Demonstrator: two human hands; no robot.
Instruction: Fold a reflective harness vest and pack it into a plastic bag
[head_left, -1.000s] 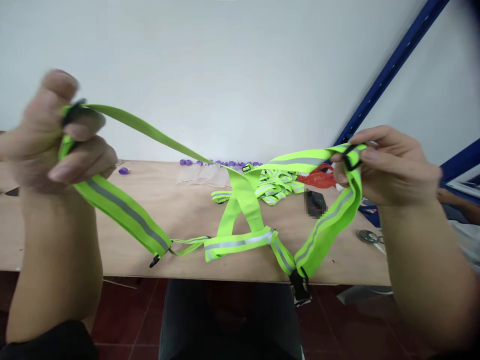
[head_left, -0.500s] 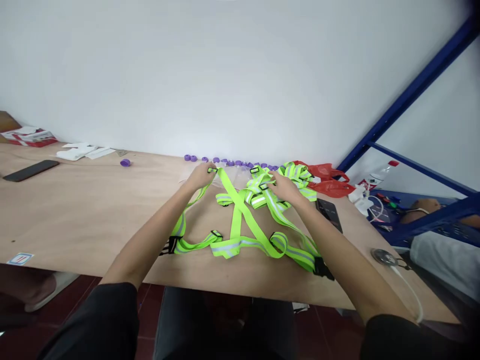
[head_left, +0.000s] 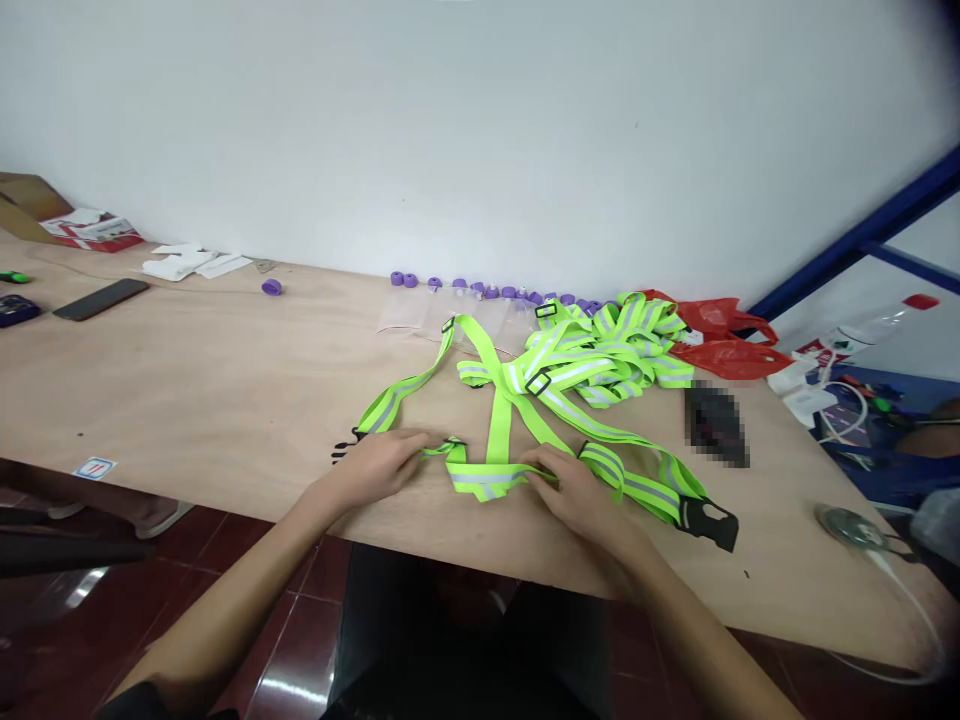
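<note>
A neon-green reflective strap harness (head_left: 510,420) lies spread flat on the wooden table (head_left: 225,380). Its lower cross strap (head_left: 484,482) runs near the front edge. My left hand (head_left: 382,462) rests palm-down on the strap's left end, fingers pressing it to the table. My right hand (head_left: 574,488) pinches the strap's right end. A black buckle (head_left: 709,522) ends the harness's right strap, and another black buckle (head_left: 343,447) sits just left of my left hand.
A heap of more green harnesses (head_left: 622,345) lies behind, beside red plastic bags (head_left: 720,345). Purple caps (head_left: 487,290) line the wall. A phone (head_left: 101,298), papers (head_left: 191,264) and a box (head_left: 94,229) sit far left. A blurred dark object (head_left: 716,425) and a metal disc (head_left: 851,525) lie right.
One second ago both hands held the harness up in the air. They laid it on the table, reached to its far end, then came back to the near cross strap.
</note>
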